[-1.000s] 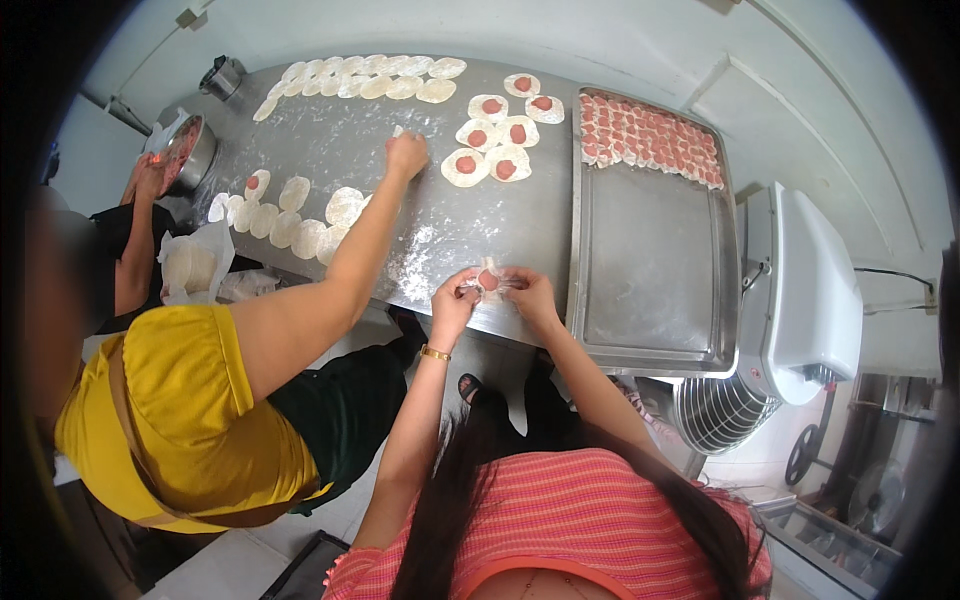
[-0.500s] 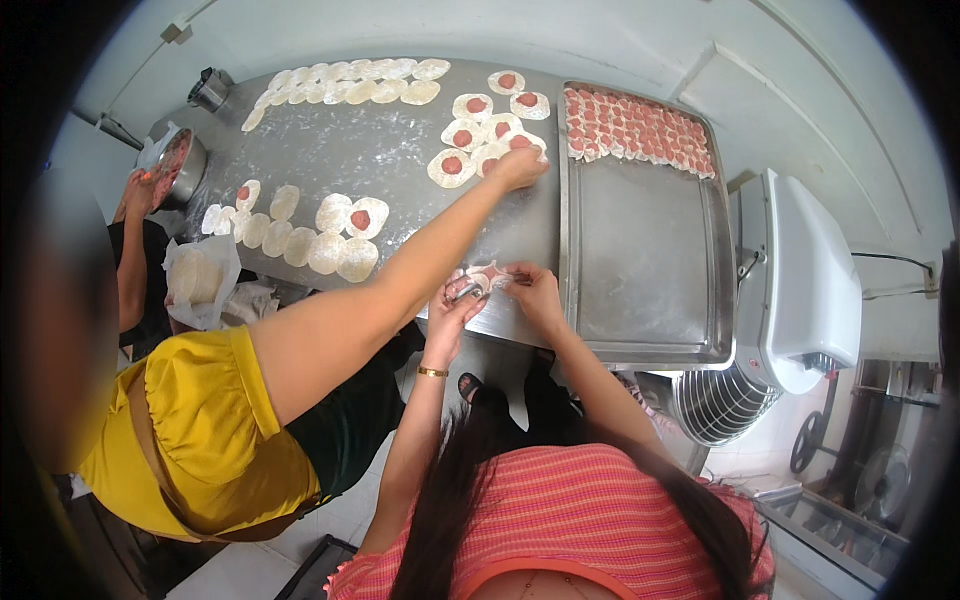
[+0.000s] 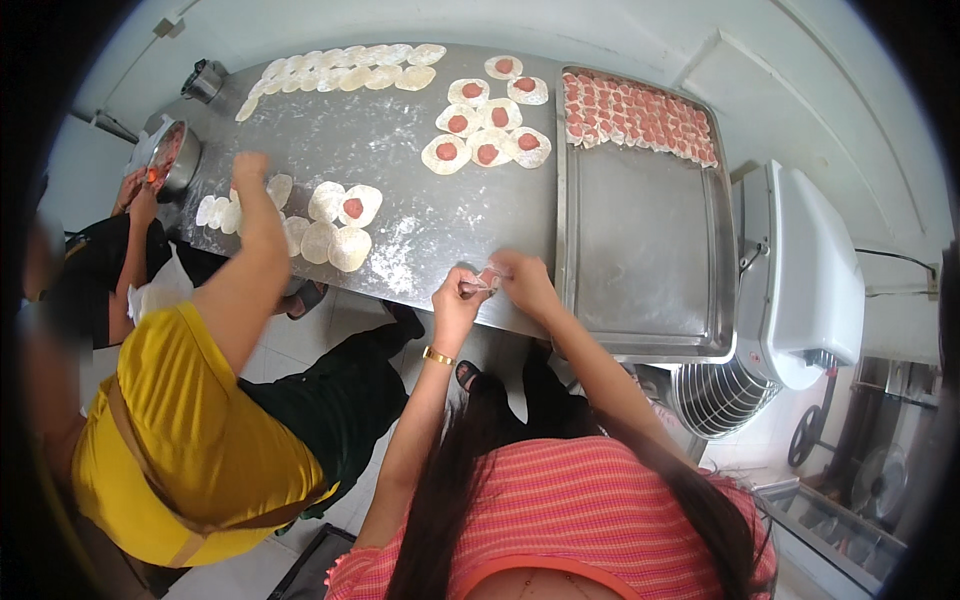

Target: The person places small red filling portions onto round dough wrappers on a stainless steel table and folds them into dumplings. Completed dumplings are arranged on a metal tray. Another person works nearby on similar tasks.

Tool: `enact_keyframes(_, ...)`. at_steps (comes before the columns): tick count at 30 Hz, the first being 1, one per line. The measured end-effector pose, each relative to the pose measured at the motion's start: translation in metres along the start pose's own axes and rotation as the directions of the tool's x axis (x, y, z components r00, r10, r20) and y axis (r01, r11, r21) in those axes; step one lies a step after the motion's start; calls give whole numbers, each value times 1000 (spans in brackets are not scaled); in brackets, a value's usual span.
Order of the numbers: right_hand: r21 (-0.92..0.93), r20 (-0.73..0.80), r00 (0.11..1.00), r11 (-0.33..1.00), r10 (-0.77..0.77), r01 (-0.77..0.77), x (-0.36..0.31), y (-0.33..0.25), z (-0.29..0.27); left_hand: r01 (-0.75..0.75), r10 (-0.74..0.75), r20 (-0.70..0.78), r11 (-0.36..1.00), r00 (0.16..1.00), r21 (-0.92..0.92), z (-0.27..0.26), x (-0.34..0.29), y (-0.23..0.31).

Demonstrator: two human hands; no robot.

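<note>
Grey metal makes up the long worktop (image 3: 380, 140), dusted with flour towards its near edge. Right beside it lies the large shallow tray (image 3: 645, 230), with a block of compact filled pieces (image 3: 640, 120) packed at its far end; that block looks the same as half a second ago, so nothing seems to have been added.

At the left, a co-worker in a yellow top (image 3: 190, 440) has changed position most. Half a second ago that arm stretched across to the filled rounds (image 3: 499, 116); now the hand (image 3: 252, 170) is back over the rows of dough rounds at the near left. Eight filled rounds lie in the group between those rows and the tray, where seven showed a second ago, so the supply near the wearer has apparently grown by one.

Smallest is the dough piece (image 3: 487, 280), held above the worktop's near edge, just left of the tray's near corner. Half a second ago it was spread, with meat and a metal tool showing; now it looks narrower and more gathered, which I take as the wrapper being nearer closed. The left hand (image 3: 458, 296) and right hand (image 3: 525, 278) are close together, fingertips pinched on it from both sides. Whether the left also grips the tool, I cannot tell.
</note>
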State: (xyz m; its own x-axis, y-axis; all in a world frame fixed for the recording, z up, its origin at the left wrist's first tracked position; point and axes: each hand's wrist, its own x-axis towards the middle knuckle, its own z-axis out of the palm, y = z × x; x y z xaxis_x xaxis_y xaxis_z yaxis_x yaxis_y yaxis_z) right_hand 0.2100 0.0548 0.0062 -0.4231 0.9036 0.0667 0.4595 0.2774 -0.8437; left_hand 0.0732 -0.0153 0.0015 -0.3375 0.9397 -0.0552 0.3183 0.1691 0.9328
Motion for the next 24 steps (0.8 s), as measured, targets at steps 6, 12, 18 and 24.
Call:
enact_keyframes(6,26,91,995,999,-44,41,7,3,-7,-47,45,30,997,999,53,-2,4,5)
enact_keyframes(12,-16,92,987,991,-131,133,11,1,-6,-77,51,111,968,992,239,-5,9,14)
enact_keyframes(18,-139,94,987,980,-129,142,4,10,-8,-166,143,174,979,974,122,-11,13,4)
enact_keyframes(24,-63,155,980,989,-123,134,11,1,-2,-136,98,216,976,972,168,-1,21,-2)
